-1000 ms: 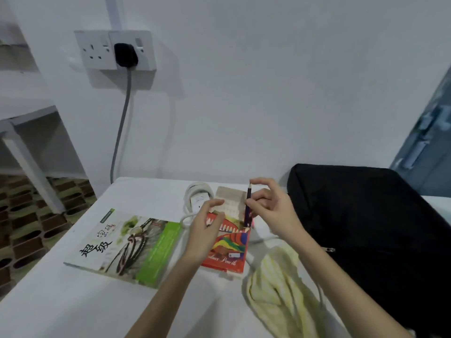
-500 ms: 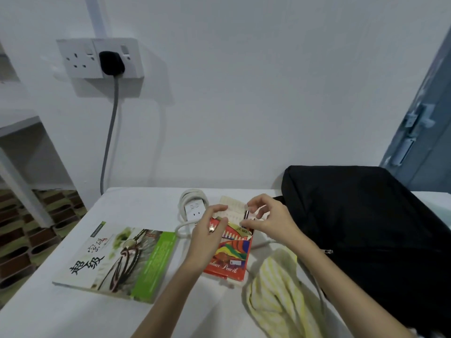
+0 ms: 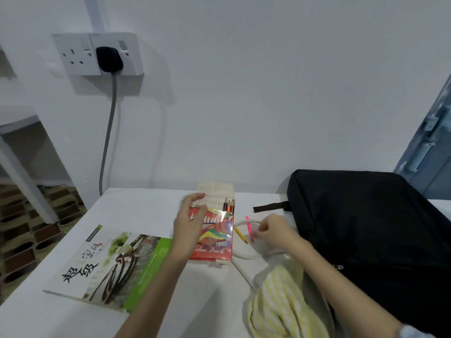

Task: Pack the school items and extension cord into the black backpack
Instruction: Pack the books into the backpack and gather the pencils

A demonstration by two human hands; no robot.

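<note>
I see the left hand [image 3: 189, 225] resting on the open pencil box [image 3: 213, 236], fingers spread across its upper end, gripping nothing. The right hand [image 3: 274, 231], just right of the box, pinches a pink pencil [image 3: 249, 226]. A yellow pencil [image 3: 241, 235] lies between box and hand. The backpack [image 3: 371, 235] lies at right; the book [image 3: 109, 267] lies near left.

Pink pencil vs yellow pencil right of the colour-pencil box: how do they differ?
The pink pencil lies nearly straight away from the camera; the yellow pencil lies slanted beside it, on its left. The right hand has its fingertips at the pink pencil's near end; the yellow pencil is untouched. The pink one crosses the white cord; the yellow one does not. Both lie loose on the table, outside the box.
</note>
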